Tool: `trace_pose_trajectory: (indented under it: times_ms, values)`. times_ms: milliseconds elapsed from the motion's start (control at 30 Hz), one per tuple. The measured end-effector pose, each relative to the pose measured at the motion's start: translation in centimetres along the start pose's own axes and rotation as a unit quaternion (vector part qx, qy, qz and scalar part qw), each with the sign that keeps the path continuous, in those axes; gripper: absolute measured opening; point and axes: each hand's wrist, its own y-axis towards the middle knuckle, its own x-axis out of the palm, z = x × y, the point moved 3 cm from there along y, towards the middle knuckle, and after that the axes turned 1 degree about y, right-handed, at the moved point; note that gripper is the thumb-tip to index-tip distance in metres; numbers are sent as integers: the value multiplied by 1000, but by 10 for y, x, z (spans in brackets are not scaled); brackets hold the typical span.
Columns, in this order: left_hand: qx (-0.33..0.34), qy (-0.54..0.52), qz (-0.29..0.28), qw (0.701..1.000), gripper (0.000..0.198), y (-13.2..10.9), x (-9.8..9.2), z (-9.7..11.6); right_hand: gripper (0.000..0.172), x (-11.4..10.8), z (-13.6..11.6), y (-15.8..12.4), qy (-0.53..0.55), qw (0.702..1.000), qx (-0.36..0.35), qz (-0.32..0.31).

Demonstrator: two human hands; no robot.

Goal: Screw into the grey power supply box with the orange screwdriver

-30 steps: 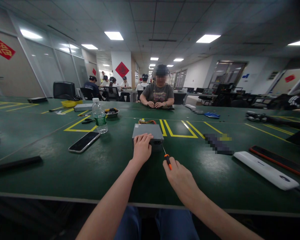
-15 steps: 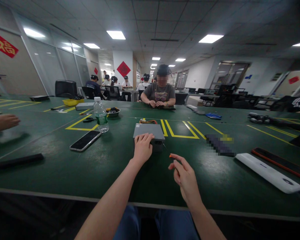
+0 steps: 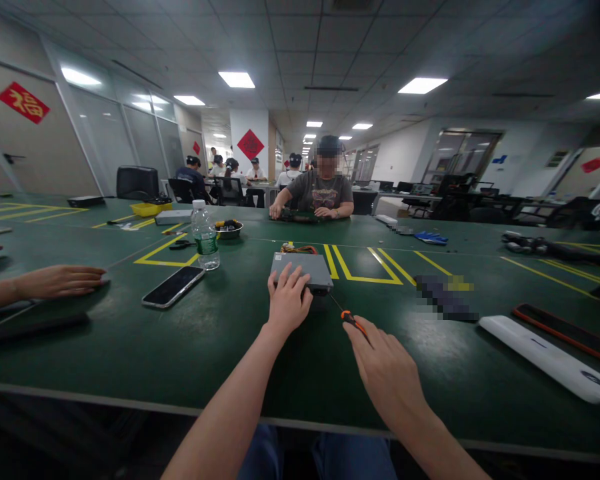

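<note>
Mid-frame, my left fingers (image 3: 294,281) spread on the power supply (image 3: 317,268), likely stiff, heavy, best gripped by its sides; my right fingers (image 3: 355,337) pinch a screwdriver (image 3: 348,316).

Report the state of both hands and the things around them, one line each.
Left hand: spread, resting on the gray metal box
Right hand: closed on the screwdriver
Screwdriver: slanting, tip near the box; contact unclear
Gray metal box: lying flat, cables behind it
Phone: lying screen up, dark
Bottle: upright, capped
Bowl: upright, not empty
</note>
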Motion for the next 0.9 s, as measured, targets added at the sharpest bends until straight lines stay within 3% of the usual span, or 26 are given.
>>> trace_pose_trajectory:
  times_ms: [167, 267, 367, 500, 667, 767, 900]
  values:
    - [8, -15, -23, 1000, 31, 2, -1, -2, 36, 4, -13, 10, -67, 990, -109, -51]
    - [9, -19, -43, 999, 34, 3, -1, -5, 35, 6, -12, 11, -47, 990, -119, -60]
    - [8, -20, -47, 999, 35, 3, 0, -7, 32, 7, -2, 11, 19, 997, -54, -53]
    - [13, -24, -48, 998, 36, 2, 2, -8, 27, 8, 6, 9, 130, 988, 82, -30]
    - [14, -25, -51, 998, 36, 2, 0, -8, 25, 17, -6, -5, 262, 921, 288, -2]
    - [13, -22, -56, 998, 37, 2, -1, -7, 24, 22, -18, -12, 295, 904, 309, 9]
    - [7, -20, -59, 998, 38, 2, 0, -8, 24, 22, -22, -12, 233, 943, 235, 21]
